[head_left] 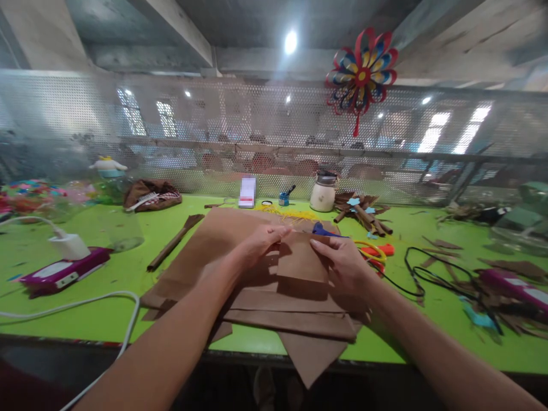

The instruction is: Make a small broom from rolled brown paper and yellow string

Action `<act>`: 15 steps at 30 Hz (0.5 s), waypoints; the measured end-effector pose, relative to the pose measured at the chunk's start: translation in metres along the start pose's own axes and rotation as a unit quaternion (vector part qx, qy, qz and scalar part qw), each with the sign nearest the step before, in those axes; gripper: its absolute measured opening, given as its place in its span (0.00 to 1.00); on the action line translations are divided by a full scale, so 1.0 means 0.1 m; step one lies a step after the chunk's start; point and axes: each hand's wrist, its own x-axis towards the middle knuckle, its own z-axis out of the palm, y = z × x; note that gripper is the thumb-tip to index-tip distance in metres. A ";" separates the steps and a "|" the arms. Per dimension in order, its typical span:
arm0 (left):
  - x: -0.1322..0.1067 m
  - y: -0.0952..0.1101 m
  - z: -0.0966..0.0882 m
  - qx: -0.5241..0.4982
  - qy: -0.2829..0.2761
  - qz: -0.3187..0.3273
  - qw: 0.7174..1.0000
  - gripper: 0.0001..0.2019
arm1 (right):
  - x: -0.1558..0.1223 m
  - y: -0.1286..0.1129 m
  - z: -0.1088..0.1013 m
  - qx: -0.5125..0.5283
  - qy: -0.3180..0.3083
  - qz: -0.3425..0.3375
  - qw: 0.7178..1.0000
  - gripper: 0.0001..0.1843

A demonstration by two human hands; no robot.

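Note:
A small rectangular piece of brown kraft paper is held up between my two hands. My left hand pinches it at the upper left corner. My right hand grips its right edge, thumb on the near face and the other fingers behind. Blue-handled scissors show just beyond the top of the piece, close to my right fingers; whether those fingers touch them I cannot tell. Under both hands lie larger brown paper sheets, layered and partly folded, one corner hanging over the table's front edge.
The green table carries a rolled paper strip, a phone, a blue bottle, a pale jar and brown paper rolls. Power strips and black cable flank the work. A paper flower hangs above.

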 end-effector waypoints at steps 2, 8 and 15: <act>0.00 -0.02 0.03 0.012 -0.012 -0.006 1.000 0.17 | 0.00 0.02 0.00 -0.011 -0.005 0.002 1.000 0.16; 0.01 -0.08 0.03 0.018 -0.013 -0.020 1.000 0.17 | 0.01 0.00 0.01 -0.025 0.013 -0.038 0.999 0.16; 0.01 -0.06 0.04 -0.008 -0.010 -0.010 1.000 0.13 | 0.00 -0.06 0.03 -0.008 0.046 -0.024 0.999 0.14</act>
